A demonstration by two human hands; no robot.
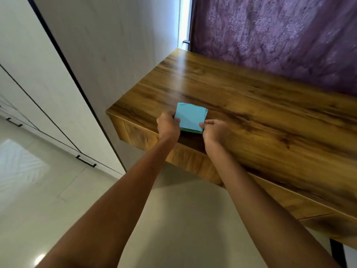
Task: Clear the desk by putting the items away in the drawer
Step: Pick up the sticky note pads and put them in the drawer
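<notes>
A small stack of square paper sheets (191, 117), light blue on top with a green edge showing below, lies near the front left edge of the wooden desk (241, 105). My left hand (168, 125) grips the stack's left side. My right hand (214, 130) pinches its near right corner. Drawer fronts (139, 135) run under the desk's front edge and look closed; the part behind my hands is hidden.
A purple patterned curtain (280, 35) hangs behind the desk. White wardrobe doors with black handles (86, 161) stand at the left. Pale tiled floor (58, 190) lies below and left of the desk.
</notes>
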